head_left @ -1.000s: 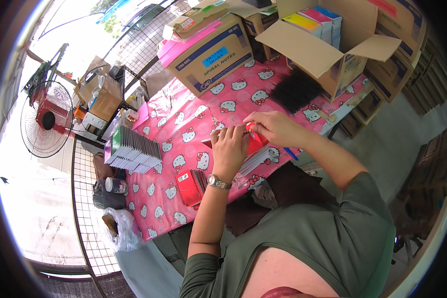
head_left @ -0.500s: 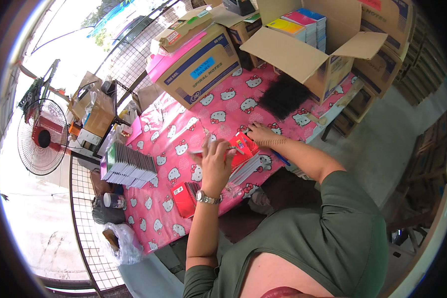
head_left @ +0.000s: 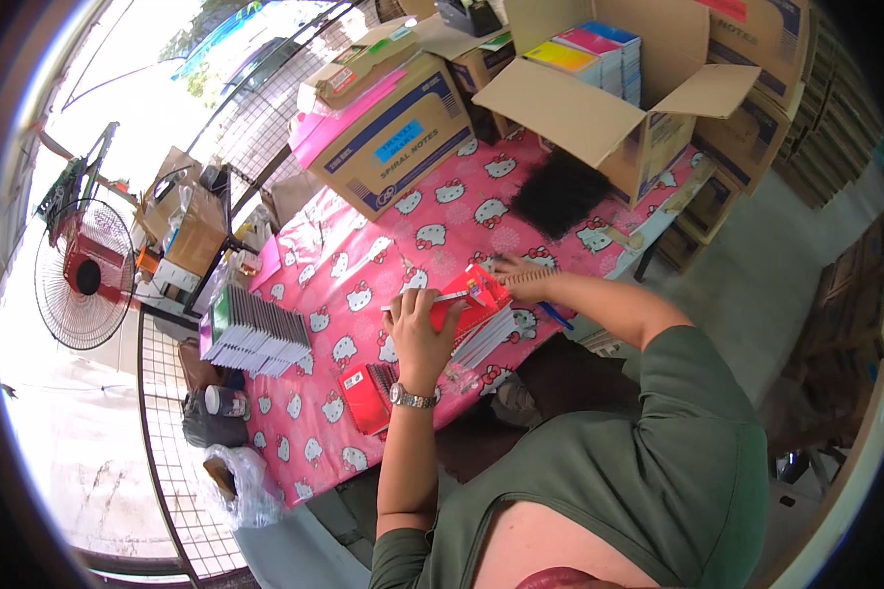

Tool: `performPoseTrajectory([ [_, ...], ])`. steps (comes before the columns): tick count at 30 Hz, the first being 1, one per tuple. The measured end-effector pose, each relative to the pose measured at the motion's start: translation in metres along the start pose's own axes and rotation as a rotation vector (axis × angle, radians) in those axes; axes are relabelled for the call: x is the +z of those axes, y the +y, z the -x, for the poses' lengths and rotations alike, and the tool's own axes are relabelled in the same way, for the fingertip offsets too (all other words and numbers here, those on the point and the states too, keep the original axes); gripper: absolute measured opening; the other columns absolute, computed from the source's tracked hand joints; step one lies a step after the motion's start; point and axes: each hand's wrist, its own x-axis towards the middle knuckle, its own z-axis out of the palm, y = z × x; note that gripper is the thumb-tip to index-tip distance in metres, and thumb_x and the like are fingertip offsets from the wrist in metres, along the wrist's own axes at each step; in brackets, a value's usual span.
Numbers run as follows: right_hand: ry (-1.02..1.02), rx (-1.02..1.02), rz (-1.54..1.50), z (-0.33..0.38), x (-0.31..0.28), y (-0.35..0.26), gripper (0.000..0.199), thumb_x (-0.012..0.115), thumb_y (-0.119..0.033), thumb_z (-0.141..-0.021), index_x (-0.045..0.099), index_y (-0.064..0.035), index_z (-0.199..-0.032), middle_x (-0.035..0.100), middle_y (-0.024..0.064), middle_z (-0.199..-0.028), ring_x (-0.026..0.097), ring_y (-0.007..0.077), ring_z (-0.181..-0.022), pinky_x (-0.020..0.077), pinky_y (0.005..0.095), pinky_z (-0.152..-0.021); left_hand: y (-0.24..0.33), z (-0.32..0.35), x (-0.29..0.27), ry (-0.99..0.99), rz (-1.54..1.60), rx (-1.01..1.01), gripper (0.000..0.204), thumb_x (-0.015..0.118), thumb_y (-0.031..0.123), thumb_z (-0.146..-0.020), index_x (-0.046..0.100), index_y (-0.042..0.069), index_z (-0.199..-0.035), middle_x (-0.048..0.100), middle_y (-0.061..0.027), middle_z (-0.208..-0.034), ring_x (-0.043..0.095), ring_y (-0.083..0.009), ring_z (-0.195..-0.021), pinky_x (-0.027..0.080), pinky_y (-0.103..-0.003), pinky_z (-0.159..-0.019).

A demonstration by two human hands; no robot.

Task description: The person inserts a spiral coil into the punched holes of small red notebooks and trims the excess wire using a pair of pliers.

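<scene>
My left hand (head_left: 417, 329) grips the near side of a red-covered notebook (head_left: 473, 297) lying on a stack of white pages (head_left: 486, 334) on the pink patterned tablecloth (head_left: 363, 265). A watch sits on that wrist. My right hand (head_left: 509, 270) rests at the notebook's far edge, fingers on a spiral wire binding (head_left: 535, 279). Another red notebook (head_left: 365, 398) lies near the table's front edge, left of my left arm.
A row of stacked notebooks (head_left: 255, 336) lies at the table's left. A black bundle (head_left: 560, 193) sits in front of an open cardboard box (head_left: 609, 108) holding coloured pads. More cardboard boxes (head_left: 383, 137) stand behind. A fan (head_left: 83, 275) stands far left.
The view has shifted, so the table sits lower in the picture. Both hands stay on the red notebook; the right hand has moved to its far edge at the spiral wire.
</scene>
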Motion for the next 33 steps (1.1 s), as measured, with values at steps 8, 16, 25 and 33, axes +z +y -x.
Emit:
performPoseTrajectory([
  [8, -0.006, 0.114, -0.203, 0.029, -0.023, -0.008, 0.073, 0.064, -0.038, -0.091, 0.03, -0.0316, -0.155, 0.037, 0.0036, -0.158, 0.016, 0.0492, -0.148, 0.0121, 0.0581, -0.122, 0.008, -0.012, 0.0, -0.028, 0.013, 0.031, 0.034, 0.079, 0.036, -0.08, 0.066, 0.011, -0.099, 0.061, -0.0051, -0.103, 0.055, -0.0277, -0.102, 0.038, -0.047, -0.093],
  [16, 0.112, -0.188, -1.565, 0.022, -0.232, -0.034, 0.041, 0.064, -0.035, -0.093, 0.059, -0.0131, -0.128, 0.056, 0.006, -0.123, 0.049, 0.0221, -0.122, 0.0383, 0.0369, -0.104, 0.007, -0.01, -0.003, -0.016, 0.06, 0.051, 0.031, 0.081, 0.031, -0.076, 0.067, 0.011, -0.094, 0.061, -0.0047, -0.101, 0.054, -0.0275, -0.102, 0.039, -0.045, -0.091],
  [25, -0.155, -0.164, -0.83, 0.022, -0.257, -0.054, 0.044, 0.069, -0.036, -0.089, 0.057, -0.0084, -0.122, 0.052, 0.0031, -0.119, 0.052, 0.0156, -0.114, 0.0386, 0.033, -0.102, 0.003, -0.01, -0.002, 0.014, 0.059, 0.088, 0.033, 0.081, 0.032, -0.074, 0.067, 0.011, -0.095, 0.059, -0.005, -0.098, 0.054, -0.0272, -0.101, 0.038, -0.044, -0.09],
  [33, -0.29, -0.135, -1.284, 0.015, -0.252, -0.038, 0.047, 0.069, -0.044, -0.091, 0.06, -0.0121, -0.124, 0.051, 0.0042, -0.119, 0.05, 0.0172, -0.11, 0.0406, 0.0338, -0.096, -0.001, -0.012, -0.007, -0.042, 0.088, 0.1, 0.041, 0.083, 0.03, -0.071, 0.064, 0.011, -0.102, 0.06, -0.0053, -0.1, 0.054, -0.0282, -0.102, 0.038, -0.044, -0.089],
])
